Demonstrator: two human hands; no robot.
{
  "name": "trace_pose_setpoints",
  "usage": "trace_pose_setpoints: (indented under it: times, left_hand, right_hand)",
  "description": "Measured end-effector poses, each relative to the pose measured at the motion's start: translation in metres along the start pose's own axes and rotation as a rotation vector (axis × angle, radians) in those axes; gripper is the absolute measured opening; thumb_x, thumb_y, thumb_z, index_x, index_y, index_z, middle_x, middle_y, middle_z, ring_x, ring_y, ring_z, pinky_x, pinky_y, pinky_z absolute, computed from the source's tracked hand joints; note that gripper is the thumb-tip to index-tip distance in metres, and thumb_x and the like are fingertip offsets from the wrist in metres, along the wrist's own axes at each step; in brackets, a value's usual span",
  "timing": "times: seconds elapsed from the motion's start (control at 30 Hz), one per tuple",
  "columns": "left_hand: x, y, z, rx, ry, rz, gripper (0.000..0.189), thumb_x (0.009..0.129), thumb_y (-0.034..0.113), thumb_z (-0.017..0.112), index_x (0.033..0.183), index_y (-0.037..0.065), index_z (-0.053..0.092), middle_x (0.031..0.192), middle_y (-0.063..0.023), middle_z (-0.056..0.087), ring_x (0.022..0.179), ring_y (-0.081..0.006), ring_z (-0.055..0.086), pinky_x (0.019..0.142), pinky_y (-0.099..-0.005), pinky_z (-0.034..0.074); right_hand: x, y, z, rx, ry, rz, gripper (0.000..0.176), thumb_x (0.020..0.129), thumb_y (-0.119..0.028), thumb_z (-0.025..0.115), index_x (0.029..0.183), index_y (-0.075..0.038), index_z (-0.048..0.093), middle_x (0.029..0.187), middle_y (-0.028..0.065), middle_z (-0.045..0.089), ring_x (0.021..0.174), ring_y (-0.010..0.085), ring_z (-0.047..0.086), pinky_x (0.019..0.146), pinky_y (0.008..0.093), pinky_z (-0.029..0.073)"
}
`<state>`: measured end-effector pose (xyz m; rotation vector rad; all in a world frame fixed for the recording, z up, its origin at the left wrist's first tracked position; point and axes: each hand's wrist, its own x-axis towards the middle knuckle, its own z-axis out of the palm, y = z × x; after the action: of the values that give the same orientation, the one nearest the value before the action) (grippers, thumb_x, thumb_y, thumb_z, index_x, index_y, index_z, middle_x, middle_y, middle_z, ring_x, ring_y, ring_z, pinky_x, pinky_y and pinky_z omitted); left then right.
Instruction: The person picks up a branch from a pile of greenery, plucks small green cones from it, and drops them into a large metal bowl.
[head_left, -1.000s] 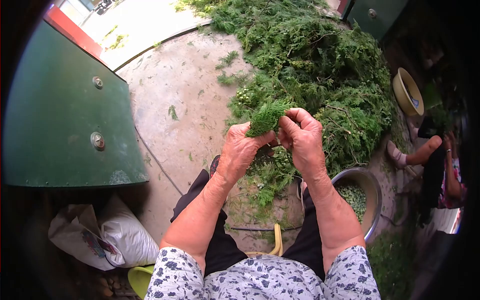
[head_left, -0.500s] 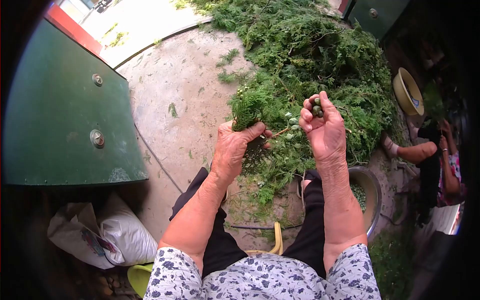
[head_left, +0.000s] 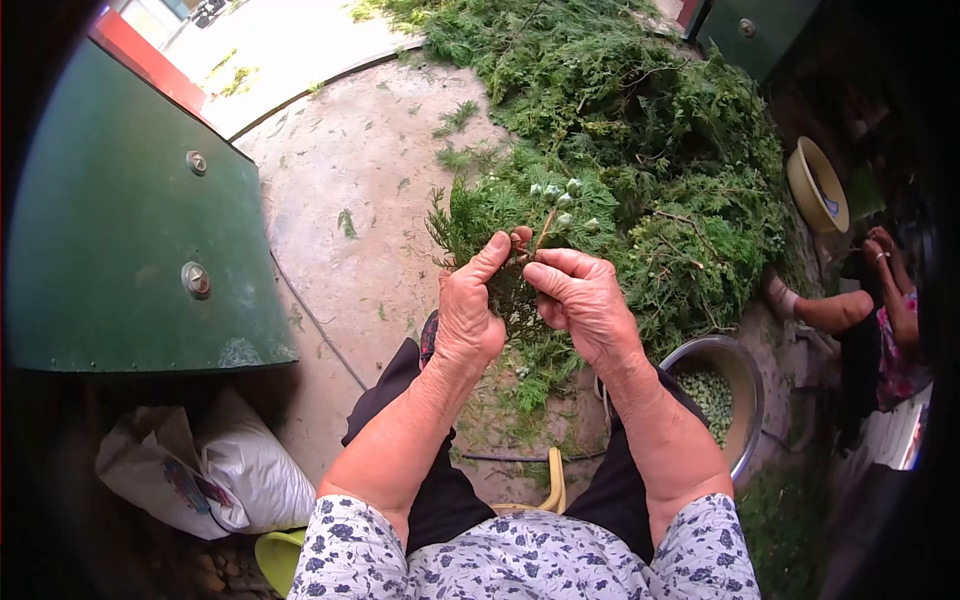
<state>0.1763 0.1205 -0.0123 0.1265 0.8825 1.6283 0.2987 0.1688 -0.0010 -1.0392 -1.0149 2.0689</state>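
In my left hand [head_left: 470, 308] is a cypress-like evergreen sprig [head_left: 447, 222], its flat green foliage sticking out beyond and below the fingers. My right hand [head_left: 592, 308] is closed beside it, thumb and forefinger pinching near the base of a thin brown twig. Pale green cones [head_left: 562, 200] cluster around the top of that twig, just above both hands. The right palm faces away, so whether loose cones are inside it cannot be seen. By my right knee stands a metal basin [head_left: 757, 405] holding many small green cones [head_left: 706, 395].
A large heap of cut evergreen branches [head_left: 640, 130] spreads ahead. A green metal door panel [head_left: 120, 230] stands left, above a white sack [head_left: 250, 465] and a yellow-green container [head_left: 278, 560]. At right, another person [head_left: 900, 320] sits near a yellow basin [head_left: 808, 190].
My right hand, earlier raised with several green cones in its fingers, has come down and left to the twig. The sprig in my left hand has turned leftward.
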Motion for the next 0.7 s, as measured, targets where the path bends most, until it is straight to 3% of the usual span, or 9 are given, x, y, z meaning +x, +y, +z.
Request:
trace_pose_setpoints:
  times: [0.17,0.27,0.3,0.37,0.43,0.5,0.57,0.63,0.7]
  left_hand:
    - [0.006,-0.004,-0.004,-0.015,0.079,-0.029,0.027,0.085,0.02,0.059,0.104,0.0,0.06,0.09,-0.0084,0.064,0.079,-0.0188,0.061,0.076,-0.0312,0.049]
    - [0.017,0.004,-0.004,0.163,0.455,0.461,0.035,0.081,0.013,0.065,0.112,0.002,0.052,0.091,-0.0067,0.062,0.091,-0.0179,0.057,0.082,-0.0309,0.044]
    - [0.015,0.008,-0.003,0.164,0.455,0.462,0.035,0.081,0.013,0.065,0.112,0.002,0.052,0.091,-0.0067,0.062,0.091,-0.0179,0.057,0.082,-0.0309,0.044]
    - [0.007,0.023,-0.001,0.928,0.453,1.071,0.042,0.079,0.015,0.067,0.114,0.001,0.05,0.106,-0.0091,0.058,0.098,-0.0215,0.054,0.088,-0.0355,0.04]
    - [0.002,0.028,0.001,1.043,0.366,1.051,0.033,0.078,0.019,0.067,0.105,0.002,0.059,0.101,-0.0098,0.061,0.093,-0.0227,0.056,0.084,-0.0362,0.041]
    - [0.006,0.023,-0.002,1.229,0.133,0.768,0.024,0.079,0.019,0.068,0.092,0.0,0.066,0.089,-0.0097,0.065,0.088,-0.0188,0.058,0.08,-0.0312,0.044]
    - [0.011,0.022,-0.006,1.433,-0.021,0.782,0.029,0.078,0.021,0.069,0.096,-0.001,0.066,0.081,-0.0078,0.066,0.078,-0.0166,0.06,0.072,-0.028,0.046]
    - [0.01,0.027,-0.001,0.996,-0.082,0.285,0.025,0.079,0.018,0.068,0.094,-0.002,0.066,0.082,-0.0039,0.065,0.076,-0.0111,0.059,0.068,-0.0252,0.046]
    - [0.013,0.029,-0.008,0.815,-0.144,0.181,0.021,0.08,0.016,0.067,0.092,-0.002,0.066,0.082,-0.0028,0.065,0.075,-0.009,0.058,0.066,-0.0239,0.046]
  right_hand:
    - [-0.001,0.003,0.002,-0.063,0.021,-0.007,0.009,0.081,-0.011,0.066,0.085,-0.003,0.064,0.064,-0.0041,0.056,0.045,0.002,0.047,0.036,0.0146,0.032]
    - [-0.001,0.003,0.003,-0.2,0.048,-0.068,0.011,0.079,-0.012,0.068,0.081,-0.002,0.065,0.065,-0.0039,0.057,0.049,0.001,0.047,0.041,0.0158,0.038]
    - [-0.001,0.003,0.003,-0.198,0.047,-0.068,0.011,0.079,-0.012,0.068,0.081,-0.002,0.065,0.065,-0.0039,0.057,0.049,0.001,0.047,0.041,0.0158,0.038]
    - [-0.001,0.004,0.004,-0.307,0.059,-0.128,0.013,0.078,-0.011,0.068,0.08,0.001,0.065,0.064,-0.003,0.056,0.052,0.0026,0.048,0.045,0.0194,0.04]
    - [0.003,0.01,0.002,-0.373,0.055,-0.198,0.014,0.077,-0.01,0.068,0.081,0.002,0.066,0.064,-0.0012,0.058,0.054,0.0038,0.049,0.048,0.0214,0.041]
    - [0.003,0.011,0.003,-0.441,0.051,-0.267,0.014,0.076,-0.01,0.068,0.082,0.003,0.066,0.064,0.0006,0.059,0.056,0.005,0.05,0.051,0.0234,0.042]
    - [-0.001,0.007,0.007,-0.57,-0.029,-0.351,0.013,0.074,-0.008,0.067,0.082,0.003,0.066,0.065,0.0043,0.061,0.059,0.0065,0.051,0.055,0.0259,0.042]
    - [0.001,0.01,0.005,-0.568,-0.056,-0.319,0.014,0.073,-0.008,0.066,0.083,0.002,0.066,0.065,0.0065,0.062,0.059,0.0065,0.052,0.055,0.0258,0.043]
    - [0.001,0.007,0.004,-0.67,-0.119,-0.28,0.014,0.073,-0.008,0.066,0.084,0.002,0.066,0.063,0.0061,0.062,0.059,0.0066,0.052,0.056,0.0254,0.043]
